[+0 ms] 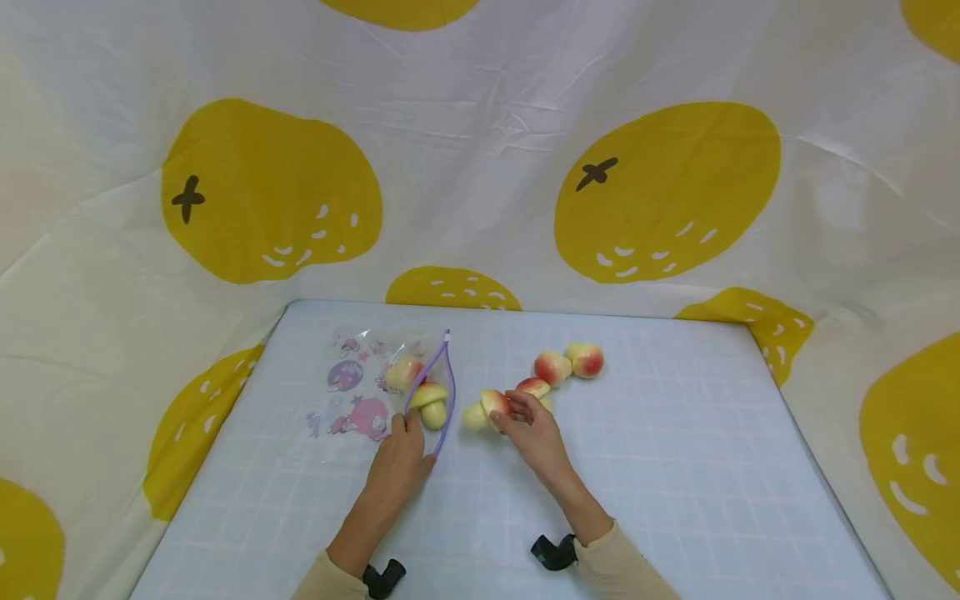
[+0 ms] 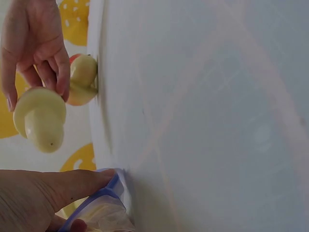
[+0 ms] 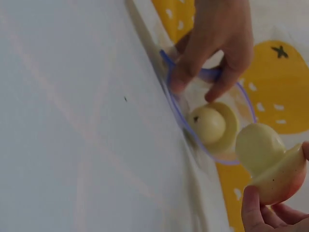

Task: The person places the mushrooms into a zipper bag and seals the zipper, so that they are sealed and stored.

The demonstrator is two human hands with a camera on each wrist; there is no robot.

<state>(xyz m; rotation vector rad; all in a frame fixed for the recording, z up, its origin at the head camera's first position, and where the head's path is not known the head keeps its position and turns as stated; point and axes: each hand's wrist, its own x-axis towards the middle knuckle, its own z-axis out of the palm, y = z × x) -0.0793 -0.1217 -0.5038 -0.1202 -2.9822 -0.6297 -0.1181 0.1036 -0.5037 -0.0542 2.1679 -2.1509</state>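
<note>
A clear zip bag (image 1: pixel 333 417) with pink and purple cartoon prints lies on the table, its purple zip mouth (image 3: pixel 253 108) spread apart towards the right. My left hand (image 1: pixel 401 458) pinches the near side of that mouth. Inside are toy mushrooms, one (image 1: pixel 433 414) at the opening and another (image 1: pixel 403 373) deeper in. My right hand (image 1: pixel 536 437) holds a pale yellow toy mushroom (image 2: pixel 43 121) with a red-tinged cap by its cap, just right of the bag mouth. Its stem points to the bag. Another mushroom (image 1: pixel 533 386) lies right behind the right hand's fingers, partly hidden.
Two more red and yellow toy mushrooms (image 1: pixel 552 368) lie farther back on the table (image 1: pixel 675 467), right of the bag. A white cloth (image 1: pixel 465 167) with large yellow fruit prints hangs behind the table. Black wrist mounts (image 1: pixel 553 552) sit at both sleeves.
</note>
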